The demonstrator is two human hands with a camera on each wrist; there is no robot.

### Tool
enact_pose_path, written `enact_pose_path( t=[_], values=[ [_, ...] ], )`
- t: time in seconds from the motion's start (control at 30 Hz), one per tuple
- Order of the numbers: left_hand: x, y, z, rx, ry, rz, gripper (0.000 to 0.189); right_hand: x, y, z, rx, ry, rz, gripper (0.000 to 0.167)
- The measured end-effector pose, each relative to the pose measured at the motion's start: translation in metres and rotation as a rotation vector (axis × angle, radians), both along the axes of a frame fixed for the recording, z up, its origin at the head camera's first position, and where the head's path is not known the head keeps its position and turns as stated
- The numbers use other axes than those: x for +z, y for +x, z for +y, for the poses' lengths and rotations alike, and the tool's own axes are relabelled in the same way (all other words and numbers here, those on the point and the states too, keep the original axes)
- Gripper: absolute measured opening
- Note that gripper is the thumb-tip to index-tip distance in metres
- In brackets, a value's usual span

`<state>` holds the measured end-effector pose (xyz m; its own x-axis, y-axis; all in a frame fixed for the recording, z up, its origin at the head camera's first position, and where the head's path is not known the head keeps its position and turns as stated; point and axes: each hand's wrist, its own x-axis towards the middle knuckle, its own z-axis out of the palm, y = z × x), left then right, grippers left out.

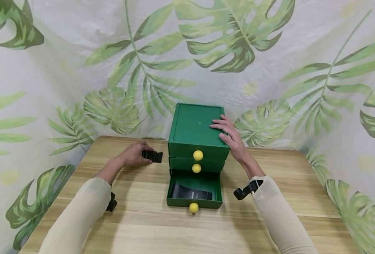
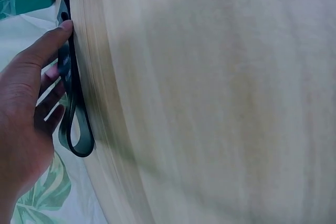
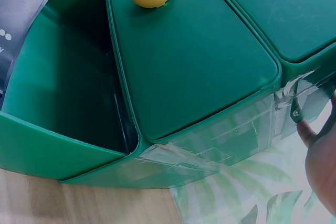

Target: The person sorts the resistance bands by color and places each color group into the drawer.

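My left hand [image 1: 135, 154] pinches a black looped resistance band [image 1: 157, 156] between thumb and fingers, left of the green drawer cabinet [image 1: 197, 125]. In the left wrist view this band [image 2: 71, 72] stands on edge along the wood, its rounded fold near the fingers. My right hand [image 1: 235, 138] rests on the right edge of the cabinet's top, fingers spread over it. The bottom drawer [image 1: 178, 202] is pulled out. Inside lies another black band [image 1: 187, 193] with white print; part of it [image 3: 18, 9] shows in the right wrist view.
The two upper drawers, with yellow knobs [image 1: 198, 155], are closed. A third yellow knob [image 1: 193, 208] sits on the pulled-out drawer. Beneath is a wooden table [image 1: 149, 225], with leaf-patterned cloth [image 1: 162, 31] behind and at both sides. Clear tape [image 3: 178, 156] covers the cabinet's side.
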<state>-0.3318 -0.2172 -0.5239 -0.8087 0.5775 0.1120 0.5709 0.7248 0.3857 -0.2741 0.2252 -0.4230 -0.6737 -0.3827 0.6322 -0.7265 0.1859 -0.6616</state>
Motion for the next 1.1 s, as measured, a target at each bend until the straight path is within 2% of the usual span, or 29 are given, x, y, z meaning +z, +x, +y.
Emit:
enact_pose_path(
  t=[0.5,0.67,0.9,1.1],
  values=[
    [-0.003,-0.001,-0.003,-0.047,0.039,0.027,0.056,0.001,-0.006,-0.002,-0.011,-0.011,0.004,0.041],
    [-0.002,-0.002,-0.004,-0.059,0.046,0.021,0.057,0.002,-0.008,-0.004,-0.013,-0.011,-0.004,0.041],
    [0.003,-0.004,-0.005,-0.120,0.079,0.001,0.057,0.003,-0.012,-0.004,-0.026,-0.011,-0.009,0.040],
    [0.004,-0.006,-0.006,-0.144,0.091,-0.023,0.055,0.003,-0.013,-0.004,-0.027,-0.014,-0.018,0.040]
  ],
)
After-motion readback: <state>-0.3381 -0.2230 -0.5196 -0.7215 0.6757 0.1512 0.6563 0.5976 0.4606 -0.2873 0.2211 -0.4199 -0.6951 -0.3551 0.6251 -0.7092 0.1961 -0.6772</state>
